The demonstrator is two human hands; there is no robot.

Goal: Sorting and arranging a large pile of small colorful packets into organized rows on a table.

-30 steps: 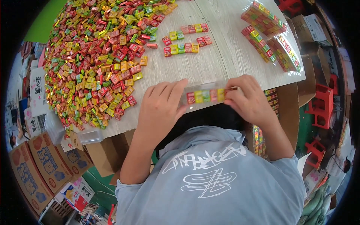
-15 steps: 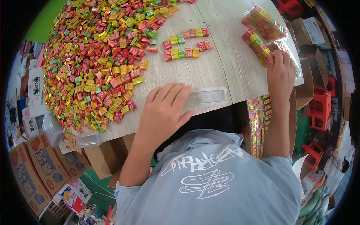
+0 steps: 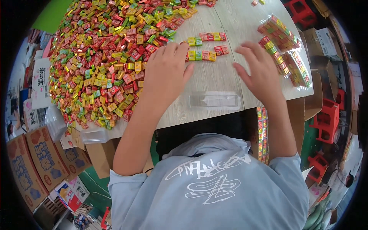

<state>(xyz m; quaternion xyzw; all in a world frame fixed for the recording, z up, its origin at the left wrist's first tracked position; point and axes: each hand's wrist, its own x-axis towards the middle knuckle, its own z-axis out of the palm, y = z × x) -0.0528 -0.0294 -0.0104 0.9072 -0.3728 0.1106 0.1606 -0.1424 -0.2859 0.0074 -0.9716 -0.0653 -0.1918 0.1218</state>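
Observation:
Two short rows of small, shiny wrapped sweets in red, yellow and green, a far row (image 3: 212,36) and a near row (image 3: 201,55), lie on the table. My left hand (image 3: 166,71) reaches over their left ends, fingers stretched out and thumb apart; its fingertips partly hide the red sweets there. To the right of the rows hovers my right hand (image 3: 260,73), fingers spread, holding nothing. A clear plastic tray (image 3: 232,100) rests near the table's front edge, between my forearms. Blocks of stacked sweets (image 3: 280,34) in clear packing stand beyond my right hand.
A big heap of loose sweets (image 3: 103,61) covers the table's left side. Another clear tray (image 3: 95,136) sits at the left front edge. Packed sweets (image 3: 263,134) show in a carton (image 3: 293,119) below the table. Red stools (image 3: 326,120) stand at right, printed cartons (image 3: 48,153) at left.
My right hand has left the stacked blocks at the right and moved inward, fingers opening. My left hand has moved away from the clear tray, forward to the left ends of the rows.

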